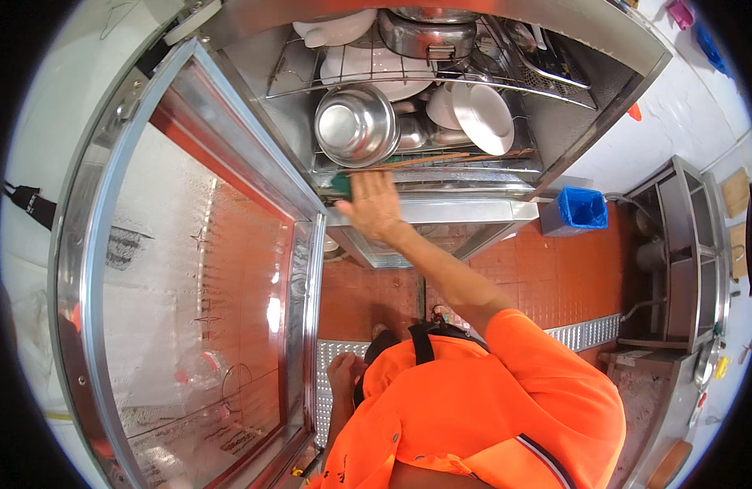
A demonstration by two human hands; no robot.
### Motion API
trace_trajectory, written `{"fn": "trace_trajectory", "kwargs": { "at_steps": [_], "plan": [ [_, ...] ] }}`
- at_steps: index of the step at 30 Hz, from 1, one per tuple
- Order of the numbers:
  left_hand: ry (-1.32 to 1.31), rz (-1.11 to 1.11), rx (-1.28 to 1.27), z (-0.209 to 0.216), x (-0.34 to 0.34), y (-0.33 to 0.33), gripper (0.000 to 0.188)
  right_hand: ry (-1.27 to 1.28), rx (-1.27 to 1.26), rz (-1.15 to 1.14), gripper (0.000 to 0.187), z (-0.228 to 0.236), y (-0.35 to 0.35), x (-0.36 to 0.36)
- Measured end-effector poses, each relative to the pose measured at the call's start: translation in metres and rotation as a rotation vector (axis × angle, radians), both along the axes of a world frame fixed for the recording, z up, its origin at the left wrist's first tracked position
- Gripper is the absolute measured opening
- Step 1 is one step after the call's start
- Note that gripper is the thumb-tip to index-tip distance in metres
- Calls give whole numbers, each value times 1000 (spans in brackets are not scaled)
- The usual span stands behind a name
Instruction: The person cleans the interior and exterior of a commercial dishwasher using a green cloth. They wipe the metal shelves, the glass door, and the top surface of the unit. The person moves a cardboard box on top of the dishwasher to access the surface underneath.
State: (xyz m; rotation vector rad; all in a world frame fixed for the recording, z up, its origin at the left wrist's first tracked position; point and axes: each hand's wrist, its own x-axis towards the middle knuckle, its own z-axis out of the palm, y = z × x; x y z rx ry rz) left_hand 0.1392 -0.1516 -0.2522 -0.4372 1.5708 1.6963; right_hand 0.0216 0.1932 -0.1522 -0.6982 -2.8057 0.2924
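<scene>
My right hand reaches to the front ledge of a metal dish cabinet. Its fingers lie fairly flat on the ledge, pressing a green scouring pad that sticks out at their left side. Just beyond the fingers, on the lower rack, a shiny steel bowl rests on its side next to white bowls. A pair of wooden chopsticks lies along the rack's front. Low by my body hangs my left hand, away from the cabinet; its fingers show too little to tell their grip.
An open glass door with a metal frame stands at my left. Below the ledge is another framed glass door. The upper rack holds a steel pot. A blue-lined bin and a metal shelf unit stand at the right.
</scene>
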Motion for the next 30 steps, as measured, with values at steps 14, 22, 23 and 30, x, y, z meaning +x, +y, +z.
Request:
{"fn": "trace_trajectory", "kwargs": {
  "at_steps": [14,22,23,30],
  "plan": [
    [21,-83,13,-9,2,-13,12,269,266,72,57,-23,41,84],
    [-4,-136,82,-2,6,6,13,114,366,-329,66,-10,140,232],
    [-12,-115,95,-8,8,5,13,148,347,-372,67,-15,135,222],
    [-70,-155,62,-4,13,0,9,150,177,-301,73,-13,96,137]
  ]
}}
